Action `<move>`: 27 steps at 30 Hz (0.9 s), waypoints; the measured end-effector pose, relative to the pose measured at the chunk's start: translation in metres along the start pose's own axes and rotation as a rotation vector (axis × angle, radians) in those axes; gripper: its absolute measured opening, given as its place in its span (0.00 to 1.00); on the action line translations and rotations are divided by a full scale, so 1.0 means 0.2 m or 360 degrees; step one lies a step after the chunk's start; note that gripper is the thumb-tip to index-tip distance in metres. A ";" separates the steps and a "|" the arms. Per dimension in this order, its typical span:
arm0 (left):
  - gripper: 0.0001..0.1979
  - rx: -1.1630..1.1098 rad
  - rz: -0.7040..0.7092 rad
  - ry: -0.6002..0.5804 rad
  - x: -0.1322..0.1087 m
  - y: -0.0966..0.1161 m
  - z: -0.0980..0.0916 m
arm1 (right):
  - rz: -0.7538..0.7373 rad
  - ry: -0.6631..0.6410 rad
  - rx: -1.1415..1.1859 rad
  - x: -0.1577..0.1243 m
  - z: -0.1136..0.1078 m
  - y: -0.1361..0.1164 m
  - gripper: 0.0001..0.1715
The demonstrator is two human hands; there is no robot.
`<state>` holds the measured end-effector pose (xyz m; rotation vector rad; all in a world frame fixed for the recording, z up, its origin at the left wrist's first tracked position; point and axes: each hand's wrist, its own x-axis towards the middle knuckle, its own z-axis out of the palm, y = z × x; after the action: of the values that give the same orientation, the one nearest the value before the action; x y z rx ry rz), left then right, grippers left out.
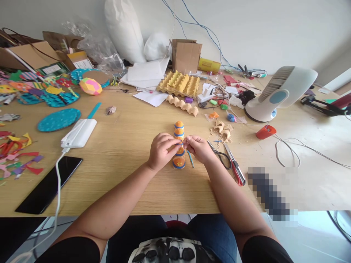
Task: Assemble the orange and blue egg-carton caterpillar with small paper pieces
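Observation:
Several orange domes with blue bands [179, 162] form a column on the wooden table, in front of the person; the nearest has small yellow eye-like marks. Over the middle of this column are both hands, their fingertips nearly meeting. My left hand [164, 149] is pinched at the left side, and my right hand [197, 148] is pinched at the right side. Whatever lies between the fingertips is too small to make out. A thin blue strip [190, 159] lies just below my right hand.
Black scissors [223, 157] and a red cutter [238, 171] lie right of my right hand. Further right stand a red cup [265, 132] and a white fan [279, 95]. Egg cartons [179, 84] sit behind. At left are a power bank [79, 133] and a phone [49, 184].

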<state>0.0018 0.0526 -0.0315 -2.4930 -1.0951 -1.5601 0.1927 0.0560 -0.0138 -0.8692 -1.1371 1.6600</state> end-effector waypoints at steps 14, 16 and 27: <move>0.05 0.0002 0.0004 0.0026 0.01 0.01 0.00 | 0.0103 0.0139 0.0022 0.00 0.00 -0.02 0.25; 0.05 0.0010 -0.0014 0.0017 0.01 0.01 0.00 | 0.0093 0.0111 -0.0007 0.00 0.00 -0.01 0.24; 0.07 -0.0060 -0.0341 0.0260 0.01 -0.01 -0.01 | 0.0143 0.0202 0.0015 0.01 -0.02 -0.01 0.26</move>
<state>-0.0011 0.0543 -0.0297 -2.2838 -1.3560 -1.8156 0.1964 0.0604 -0.0134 -1.0178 -1.0154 1.6562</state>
